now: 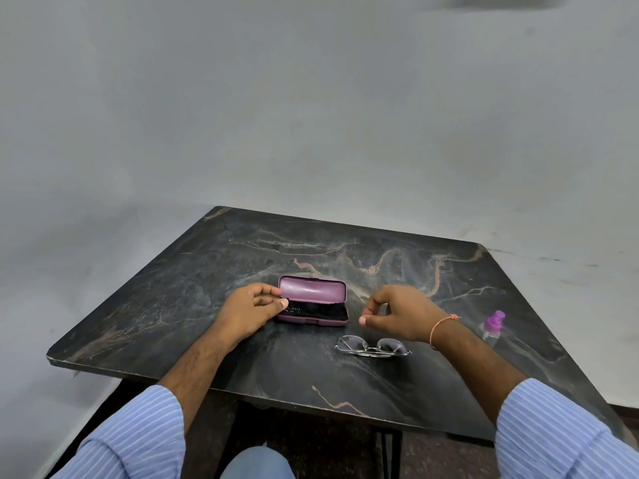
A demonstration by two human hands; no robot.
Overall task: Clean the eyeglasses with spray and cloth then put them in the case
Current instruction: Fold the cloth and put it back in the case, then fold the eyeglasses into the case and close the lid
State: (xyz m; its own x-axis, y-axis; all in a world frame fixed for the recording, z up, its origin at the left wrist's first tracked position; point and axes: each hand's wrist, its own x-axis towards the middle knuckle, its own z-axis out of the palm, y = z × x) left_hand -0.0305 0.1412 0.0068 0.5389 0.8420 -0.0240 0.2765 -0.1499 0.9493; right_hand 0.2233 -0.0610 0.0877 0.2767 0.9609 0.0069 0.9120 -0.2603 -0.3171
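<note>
Blue-striped sleeves [145, 440] frame the bottom of the view, with a knee in blue cloth [257, 463] between them, and both forearms reach forward over the dark marbled table [242, 368].

Judging from the layout, the step in hand is getting the cloth out of the open purple case [313, 300], whose lid stands up at the back and whose tray holds something black [321, 311] (probably the cloth, though the fabric is too dark to be sure). To do it well, the left hand [250, 314] should steady the case by its left end while the right hand [397, 312] pinches the cloth and lifts it straight up, so the light case does not slide or snap closed. Keeping the right forearm high matters too, since the eyeglasses [371, 346] lie folded on the table just beneath that wrist, near the case and nearer the person, where they could be knocked.

As for pose, the left hand sits at the case's left end, fingers curled, thumb and forefinger pinching the lid's corner. The right hand hovers just right of the case, fingers loosely curled with thumb near fingertips, holding nothing I can make out. A spray bottle [492, 326] with a pink top stands well to the right, untouched.
</note>
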